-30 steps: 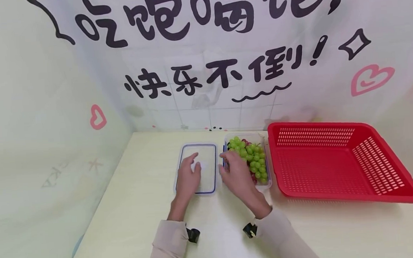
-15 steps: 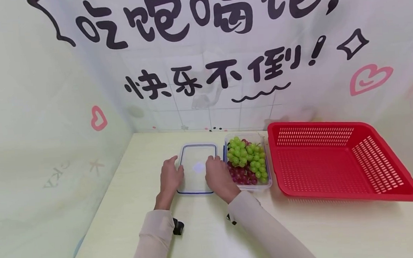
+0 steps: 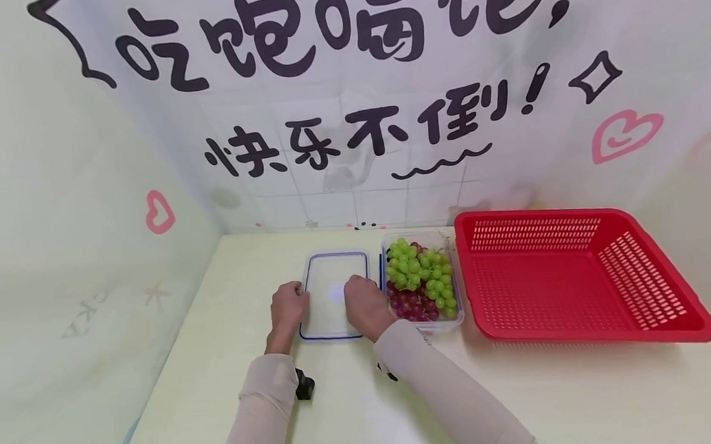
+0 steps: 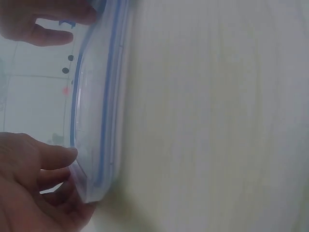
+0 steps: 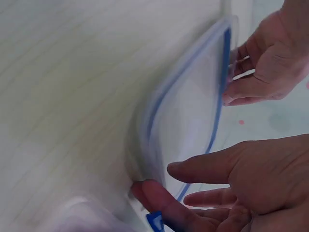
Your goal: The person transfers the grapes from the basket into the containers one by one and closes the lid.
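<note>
A clear rectangular container lid (image 3: 337, 318) with a blue seal lies at the middle of the table. My left hand (image 3: 287, 307) grips its left edge; in the left wrist view the thumb (image 4: 60, 157) rests over the rim and the other fingers curl below. On the opposite edge, my right hand (image 3: 367, 306) holds the lid, thumb (image 5: 203, 169) above and forefinger (image 5: 164, 198) at the rim. Just right of that hand stands a clear plastic box (image 3: 441, 326) filled with green grapes (image 3: 405, 263) and red grapes (image 3: 412, 305).
A large red plastic basket (image 3: 543, 292) with perforated sides stands right of the grape box. The pale table (image 3: 343, 413) backs onto a wall sheet (image 3: 354, 202) printed with black characters and pink hearts.
Both hands have come down to the lid. The left hand shifted left to one edge and its fingers curled; the right hand moved left from over the grapes to the other edge.
</note>
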Demonstrator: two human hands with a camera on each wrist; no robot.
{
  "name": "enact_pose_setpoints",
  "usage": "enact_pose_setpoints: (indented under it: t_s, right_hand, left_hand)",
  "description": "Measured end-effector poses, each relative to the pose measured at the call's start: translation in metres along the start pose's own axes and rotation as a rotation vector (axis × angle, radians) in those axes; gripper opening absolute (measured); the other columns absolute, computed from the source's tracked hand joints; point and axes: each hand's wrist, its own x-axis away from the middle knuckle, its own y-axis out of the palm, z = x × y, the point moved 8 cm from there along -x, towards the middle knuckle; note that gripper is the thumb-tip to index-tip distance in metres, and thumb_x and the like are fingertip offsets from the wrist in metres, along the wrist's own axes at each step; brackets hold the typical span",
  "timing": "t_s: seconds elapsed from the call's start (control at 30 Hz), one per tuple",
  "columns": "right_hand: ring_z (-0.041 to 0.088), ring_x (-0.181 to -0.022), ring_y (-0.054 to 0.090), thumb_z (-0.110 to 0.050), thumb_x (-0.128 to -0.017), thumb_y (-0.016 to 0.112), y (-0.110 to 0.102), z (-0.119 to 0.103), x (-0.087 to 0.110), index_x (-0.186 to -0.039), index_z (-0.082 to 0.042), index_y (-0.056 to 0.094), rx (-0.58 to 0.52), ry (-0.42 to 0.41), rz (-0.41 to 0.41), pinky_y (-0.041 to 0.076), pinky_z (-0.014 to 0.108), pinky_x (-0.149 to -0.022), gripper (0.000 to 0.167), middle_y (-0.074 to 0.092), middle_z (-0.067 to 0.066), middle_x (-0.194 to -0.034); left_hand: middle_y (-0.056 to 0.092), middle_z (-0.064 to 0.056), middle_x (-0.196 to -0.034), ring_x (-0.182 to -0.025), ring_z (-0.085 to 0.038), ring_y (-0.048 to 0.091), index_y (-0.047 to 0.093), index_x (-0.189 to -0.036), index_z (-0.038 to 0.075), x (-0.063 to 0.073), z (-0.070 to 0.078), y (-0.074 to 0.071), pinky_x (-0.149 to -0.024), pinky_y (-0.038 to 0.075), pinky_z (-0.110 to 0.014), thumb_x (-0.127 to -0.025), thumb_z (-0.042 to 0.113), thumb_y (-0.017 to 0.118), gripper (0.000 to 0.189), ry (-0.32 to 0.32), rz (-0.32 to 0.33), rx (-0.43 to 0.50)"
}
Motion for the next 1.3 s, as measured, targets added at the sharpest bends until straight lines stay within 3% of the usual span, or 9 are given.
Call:
enact_pose_setpoints:
  t_s: [0.07, 0.13, 0.33, 0.57, 0.8, 1.0, 1.17, 1.3]
  right_hand:
    - [0.022, -0.086, 0.069, -0.007, -0.098, 0.057, 0.002, -0.001, 0.001, -0.108, 0.002, 0.065, 0.011, -0.006, 0.005, 0.061, 0.028, -0.067, 0.016, 0.066, 0.012, -0.092]
    - [0.022, -0.087, 0.069, -0.007, -0.097, 0.057, 0.004, -0.002, 0.002, -0.109, 0.002, 0.065, 0.034, -0.015, 0.015, 0.061, 0.028, -0.068, 0.016, 0.067, 0.012, -0.092]
    - [0.023, -0.091, 0.067, -0.006, -0.097, 0.058, 0.005, -0.005, 0.002, -0.108, 0.002, 0.064, 0.03, -0.022, 0.042, 0.061, 0.029, -0.071, 0.015, 0.067, 0.014, -0.094]
    - [0.023, -0.093, 0.067, -0.008, -0.097, 0.059, 0.005, -0.009, 0.001, -0.112, 0.003, 0.06, -0.002, -0.018, 0.022, 0.06, 0.029, -0.075, 0.019, 0.066, 0.017, -0.097]
    - [0.024, -0.09, 0.068, -0.007, -0.097, 0.06, 0.004, -0.013, -0.001, -0.115, 0.003, 0.06, -0.052, -0.014, 0.017, 0.061, 0.032, -0.072, 0.021, 0.065, 0.019, -0.096]
    - [0.024, -0.09, 0.067, -0.007, -0.098, 0.059, 0.003, -0.01, -0.002, -0.118, 0.002, 0.058, -0.09, 0.0, -0.006, 0.061, 0.032, -0.073, 0.022, 0.064, 0.019, -0.1]
    - [0.026, -0.087, 0.067, -0.006, -0.099, 0.058, -0.002, -0.001, 0.0, -0.118, 0.002, 0.058, -0.106, 0.022, 0.019, 0.061, 0.033, -0.071, 0.021, 0.063, 0.019, -0.099]
    - [0.028, -0.084, 0.067, -0.007, -0.099, 0.058, -0.005, 0.001, 0.0, -0.117, 0.002, 0.056, -0.139, 0.025, 0.029, 0.061, 0.033, -0.066, 0.021, 0.062, 0.021, -0.099]
  left_hand:
    - [0.042, -0.003, -0.065, -0.062, -0.018, 0.042, 0.05, -0.068, 0.004, -0.001, -0.003, 0.001, -0.054, 0.032, -0.026, -0.093, 0.005, 0.054, 0.025, 0.006, 0.004, 0.02]
    - [0.036, 0.0, -0.061, -0.06, -0.015, 0.039, 0.041, -0.063, 0.009, -0.001, -0.006, 0.002, -0.053, 0.028, -0.025, -0.091, 0.003, 0.054, 0.031, 0.005, 0.005, 0.039]
    - [0.046, -0.004, -0.068, -0.064, -0.017, 0.045, 0.054, -0.072, 0.004, 0.0, -0.012, -0.001, -0.054, 0.033, -0.024, -0.092, 0.004, 0.056, 0.02, -0.019, 0.005, 0.061]
    - [0.048, -0.004, -0.069, -0.066, -0.016, 0.047, 0.059, -0.077, 0.003, 0.0, -0.02, -0.003, -0.054, 0.035, -0.024, -0.094, 0.005, 0.054, 0.017, -0.066, -0.013, 0.067]
    - [0.044, -0.004, -0.067, -0.064, -0.016, 0.046, 0.05, -0.068, 0.007, 0.002, -0.024, -0.012, -0.054, 0.034, -0.024, -0.096, 0.006, 0.053, 0.028, -0.085, -0.025, 0.08]
    - [0.044, -0.005, -0.069, -0.066, -0.017, 0.046, 0.052, -0.072, 0.005, 0.002, -0.019, -0.017, -0.055, 0.035, -0.025, -0.097, 0.006, 0.053, 0.025, -0.081, -0.004, 0.076]
    - [0.043, -0.005, -0.069, -0.066, -0.017, 0.047, 0.051, -0.071, 0.005, -0.001, -0.01, -0.014, -0.055, 0.036, -0.024, -0.098, 0.007, 0.053, 0.027, -0.066, -0.021, 0.087]
    - [0.054, -0.009, -0.078, -0.071, -0.019, 0.051, 0.062, -0.083, 0.001, -0.001, -0.009, -0.016, -0.057, 0.039, -0.025, -0.099, 0.007, 0.054, 0.019, -0.089, -0.009, 0.084]
